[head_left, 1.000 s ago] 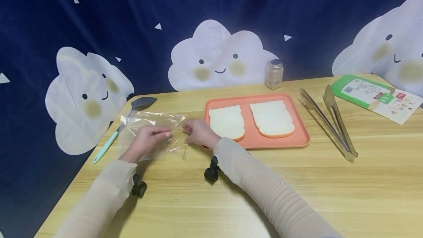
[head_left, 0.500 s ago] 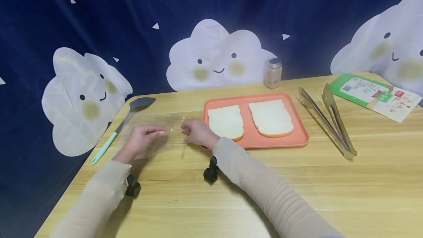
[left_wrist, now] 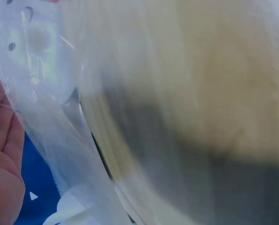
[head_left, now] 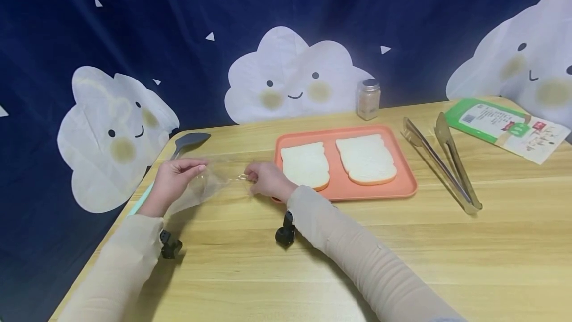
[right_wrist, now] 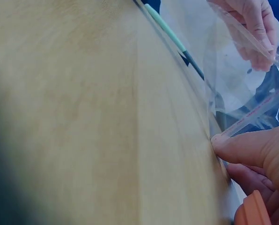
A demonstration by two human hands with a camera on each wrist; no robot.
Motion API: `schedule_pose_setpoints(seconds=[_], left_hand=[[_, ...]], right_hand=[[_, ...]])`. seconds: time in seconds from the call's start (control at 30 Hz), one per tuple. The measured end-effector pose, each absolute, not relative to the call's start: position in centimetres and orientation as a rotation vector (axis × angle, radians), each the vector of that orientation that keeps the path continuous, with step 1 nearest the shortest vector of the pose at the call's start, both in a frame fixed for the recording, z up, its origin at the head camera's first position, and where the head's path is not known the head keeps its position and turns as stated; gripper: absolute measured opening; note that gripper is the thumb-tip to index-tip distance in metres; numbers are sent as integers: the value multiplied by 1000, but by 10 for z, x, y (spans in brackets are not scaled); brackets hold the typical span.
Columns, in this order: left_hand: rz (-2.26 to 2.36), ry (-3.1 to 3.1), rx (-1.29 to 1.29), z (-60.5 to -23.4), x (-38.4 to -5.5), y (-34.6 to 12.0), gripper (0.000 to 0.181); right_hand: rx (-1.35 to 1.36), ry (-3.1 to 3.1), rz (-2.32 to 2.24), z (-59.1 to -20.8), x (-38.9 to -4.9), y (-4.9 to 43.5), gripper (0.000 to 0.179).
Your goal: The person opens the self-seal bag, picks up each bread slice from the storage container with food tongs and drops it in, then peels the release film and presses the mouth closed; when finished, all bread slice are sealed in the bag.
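A clear plastic bag (head_left: 196,195), thin and shiny, stretches between both hands above the left part of the table. My left hand (head_left: 172,183) pinches it between thumb and fingers. At the bag's right side my right hand (head_left: 270,180) pinches its edge, beside the tray. In the right wrist view, a printed seal strip (right_wrist: 259,111) runs from the right thumb across the bag, and the left hand (right_wrist: 254,35) holds the film farther back. The left wrist view is blurred; film (left_wrist: 60,136) crosses it beside the palm. Some fingertips are hidden.
An orange tray (head_left: 332,163) carries two bread slices (head_left: 366,159). Behind the left hand lies a spatula (head_left: 192,139) with a mint handle. Tongs (head_left: 447,168), a green-and-white packet (head_left: 505,128) and a jar (head_left: 368,101) stand or lie to the right and back.
My left hand has moved left and slightly away, widening the gap between the hands. The bag, earlier spread broadly, is now drawn out leftward with its film gathered. My right hand has hardly moved.
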State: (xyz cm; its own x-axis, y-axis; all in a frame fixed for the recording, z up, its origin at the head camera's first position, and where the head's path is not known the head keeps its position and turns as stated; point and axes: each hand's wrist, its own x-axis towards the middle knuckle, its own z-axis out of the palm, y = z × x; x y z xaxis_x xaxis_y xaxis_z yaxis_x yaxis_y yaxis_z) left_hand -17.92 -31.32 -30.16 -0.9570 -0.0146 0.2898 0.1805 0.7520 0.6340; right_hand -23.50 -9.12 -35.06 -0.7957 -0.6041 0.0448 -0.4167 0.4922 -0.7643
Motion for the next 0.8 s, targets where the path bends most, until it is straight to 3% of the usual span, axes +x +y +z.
schedule_pose_setpoints(seconds=[0.23, 0.8], left_hand=[[-1022, -2800, -207, -317, -178, -314, 21], [-1015, -2870, -113, -325, -181, -311, 24]], right_hand=[[-850, 2504, -1188, -351, -235, -91, 48], [-849, 2508, -1186, -353, -236, -92, 48]])
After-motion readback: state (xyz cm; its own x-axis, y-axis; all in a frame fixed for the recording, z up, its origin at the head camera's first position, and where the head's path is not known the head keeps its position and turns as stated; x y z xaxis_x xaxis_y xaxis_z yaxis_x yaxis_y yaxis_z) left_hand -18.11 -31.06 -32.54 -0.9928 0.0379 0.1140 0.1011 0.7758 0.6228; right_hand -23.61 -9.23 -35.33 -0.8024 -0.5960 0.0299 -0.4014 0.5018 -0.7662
